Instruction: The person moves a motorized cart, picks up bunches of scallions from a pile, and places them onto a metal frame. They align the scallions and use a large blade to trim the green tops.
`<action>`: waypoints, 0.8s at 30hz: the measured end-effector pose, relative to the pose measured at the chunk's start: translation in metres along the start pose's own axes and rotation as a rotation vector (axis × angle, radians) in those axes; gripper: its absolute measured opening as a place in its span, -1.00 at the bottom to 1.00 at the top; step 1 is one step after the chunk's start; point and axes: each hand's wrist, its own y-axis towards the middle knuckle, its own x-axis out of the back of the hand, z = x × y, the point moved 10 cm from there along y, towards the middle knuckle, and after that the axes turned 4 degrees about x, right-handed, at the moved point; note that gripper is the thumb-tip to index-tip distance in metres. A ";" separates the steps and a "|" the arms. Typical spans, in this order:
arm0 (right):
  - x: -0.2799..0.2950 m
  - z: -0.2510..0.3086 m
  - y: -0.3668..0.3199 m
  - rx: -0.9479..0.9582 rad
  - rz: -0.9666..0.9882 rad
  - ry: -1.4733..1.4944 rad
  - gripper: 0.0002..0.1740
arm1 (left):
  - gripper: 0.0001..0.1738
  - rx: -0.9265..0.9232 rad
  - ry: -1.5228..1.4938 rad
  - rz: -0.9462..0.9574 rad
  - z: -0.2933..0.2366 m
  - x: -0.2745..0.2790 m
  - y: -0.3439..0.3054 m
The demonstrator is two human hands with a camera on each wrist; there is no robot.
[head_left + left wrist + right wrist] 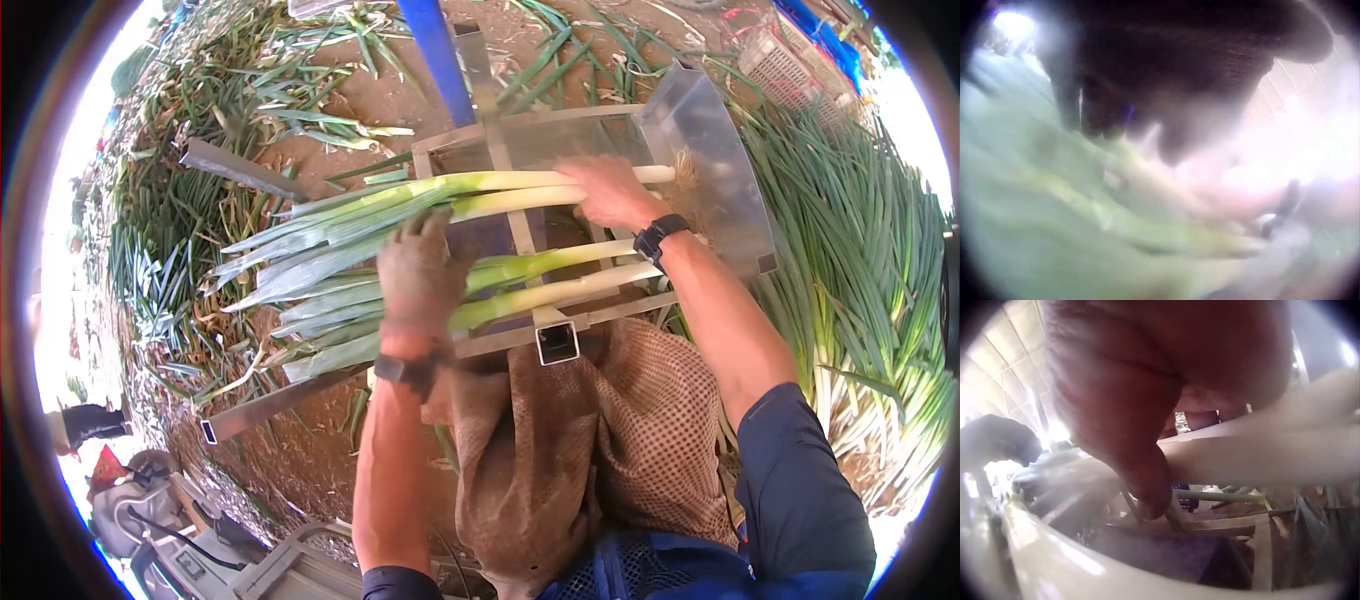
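Several long green onions lie across a metal frame [590, 318], their leaves to the left and white, rooted ends to the right. My bare right hand [612, 192] grips the white shanks of the far onions [510, 182]. The right wrist view shows its thumb and fingers around a white shank [1241, 456]. My gloved left hand [418, 270], blurred, is over the green leaves [340, 250] with its fingers loosely bent. Nearer to me, other onions [560, 290] lie on the frame. Dark gloved fingers [1166, 137] reach down over blurred leaves in the left wrist view.
A clear upright panel [700, 130] stands at the frame's right end. Onions are piled [850, 250] on the right; leaf scraps [200, 180] cover the ground to the left. A plastic crate [795, 70] stands at the back right, and a brown net cloth [600, 430] lies close to me.
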 end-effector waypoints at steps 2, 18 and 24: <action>-0.001 0.007 -0.011 -0.047 0.224 0.030 -0.35 | -0.47 -0.056 0.116 -0.059 -0.002 0.007 0.017; -0.007 -0.009 -0.055 -0.108 0.315 0.329 -0.29 | -0.45 0.188 0.420 0.027 0.004 -0.026 0.001; 0.038 0.039 -0.089 -0.095 -0.130 0.502 -0.74 | -0.64 0.006 0.452 0.418 0.007 -0.060 0.003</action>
